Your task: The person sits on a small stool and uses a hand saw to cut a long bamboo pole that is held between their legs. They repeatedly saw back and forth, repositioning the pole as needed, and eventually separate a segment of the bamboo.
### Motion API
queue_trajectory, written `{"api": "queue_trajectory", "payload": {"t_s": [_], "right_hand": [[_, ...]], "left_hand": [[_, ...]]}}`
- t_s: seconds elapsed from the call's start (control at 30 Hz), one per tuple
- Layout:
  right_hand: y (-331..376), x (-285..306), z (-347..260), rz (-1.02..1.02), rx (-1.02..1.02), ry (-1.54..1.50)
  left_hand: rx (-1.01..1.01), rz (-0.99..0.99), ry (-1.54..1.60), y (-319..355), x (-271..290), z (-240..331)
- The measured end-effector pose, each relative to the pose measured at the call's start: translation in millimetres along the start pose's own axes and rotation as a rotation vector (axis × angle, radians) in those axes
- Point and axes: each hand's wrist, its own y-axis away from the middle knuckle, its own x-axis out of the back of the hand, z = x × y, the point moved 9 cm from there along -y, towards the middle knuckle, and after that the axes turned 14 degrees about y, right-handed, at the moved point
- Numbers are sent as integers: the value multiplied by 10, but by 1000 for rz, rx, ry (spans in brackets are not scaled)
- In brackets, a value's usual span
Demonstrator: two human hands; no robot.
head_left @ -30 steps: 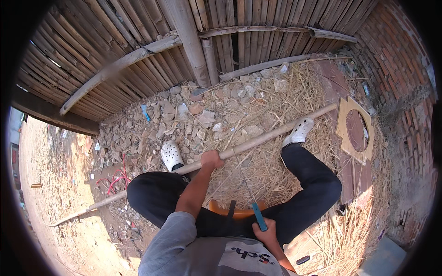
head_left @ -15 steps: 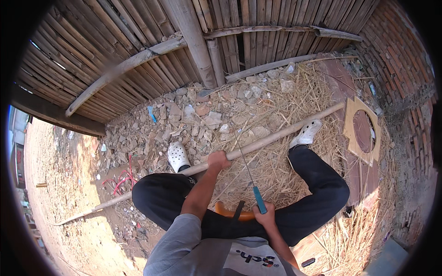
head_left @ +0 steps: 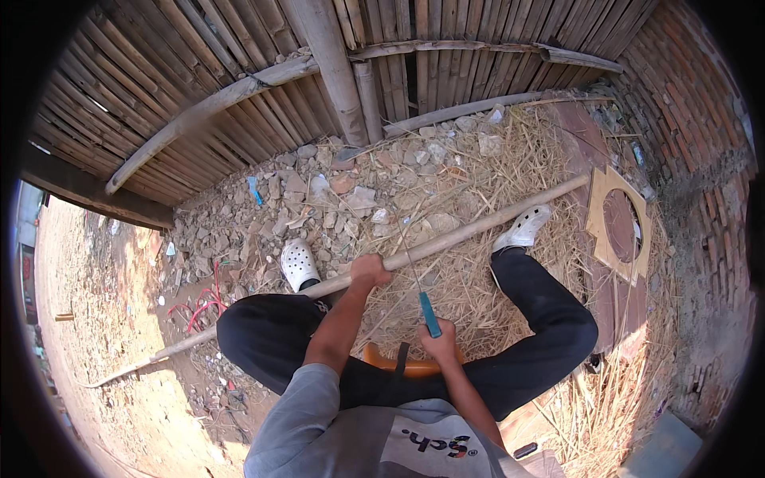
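A long bamboo pole is gripped at centre frame by the left hand, fingers wrapped tight round the shaft. The pole runs diagonally from lower left, where its tip rests on bare dirt, to upper right, near a square plywood board w/ a round cut-out. It is laid across the seated person's lap, above both dark-trousered legs.

A thin blade w/ a blue handle is held just below centre by the right hand, fingers closed on the handle; the blade is angled up & left toward the pole, and whether its tip touches the pole can't be told.

White clogs are worn on both feet: one left of centre beside the pole, the other right of centre, just under the pole. An orange stool edge is seen between the legs, lower centre.

Dry straw is spread over the ground at centre & right; stone rubble is heaped above centre. A bamboo-slat fence is seen across the top, a brick wall at upper right. Red wire is lying on the dirt at left.
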Motion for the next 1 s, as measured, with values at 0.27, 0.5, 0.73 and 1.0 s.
{"api": "queue_trajectory", "payload": {"t_s": [0.27,0.5,0.73,1.0], "right_hand": [[716,486,-57,-20,-4,69],[367,271,-249,-64,35,109],[-27,158,-166,-39,4,151],[733,441,75,-75,25,8]], "left_hand": [[-17,13,-11,161,31,92],[30,-23,12,313,50,126],[-12,-39,-25,116,204,283],[-6,-11,-1,64,151,16]]}}
